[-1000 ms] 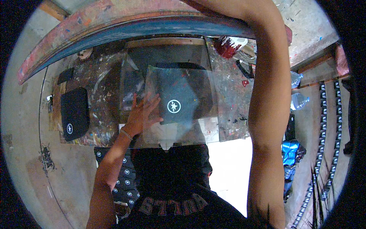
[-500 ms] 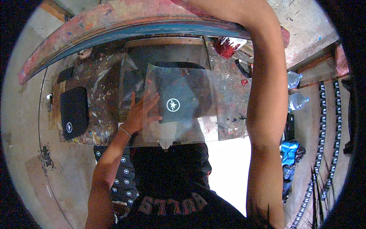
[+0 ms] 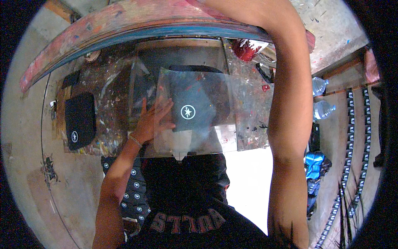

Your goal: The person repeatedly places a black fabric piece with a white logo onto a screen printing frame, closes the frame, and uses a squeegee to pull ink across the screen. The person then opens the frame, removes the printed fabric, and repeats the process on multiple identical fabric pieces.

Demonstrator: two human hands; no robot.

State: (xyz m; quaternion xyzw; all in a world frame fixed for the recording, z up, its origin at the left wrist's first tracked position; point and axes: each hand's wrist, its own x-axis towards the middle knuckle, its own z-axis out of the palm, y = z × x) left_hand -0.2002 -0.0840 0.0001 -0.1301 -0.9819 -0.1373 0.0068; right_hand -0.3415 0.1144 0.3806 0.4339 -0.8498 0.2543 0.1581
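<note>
My left hand (image 3: pixel 151 124) lies with its fingers spread at the left edge of a clear sheet (image 3: pixel 201 143). Its fingertips show through the sheet, beside a black flat piece (image 3: pixel 201 91) with a white star-in-circle emblem. Whether they press on that piece I cannot tell. My right arm (image 3: pixel 290 103) stretches up and bends over a paint-stained wooden frame (image 3: pixel 124 18), which stands raised above the far side of the table. The right hand itself is beyond the upper edge of the picture.
A similar black piece (image 3: pixel 81 120) with the emblem rests at the table's left. A red-and-white container (image 3: pixel 246 50) stands far right. Two plastic bottles (image 3: pixel 324 111) are right of my arm. Rows of small black pieces (image 3: pixel 347 145) lie farther right; more emblem pieces (image 3: pixel 134 195) sit below the table edge.
</note>
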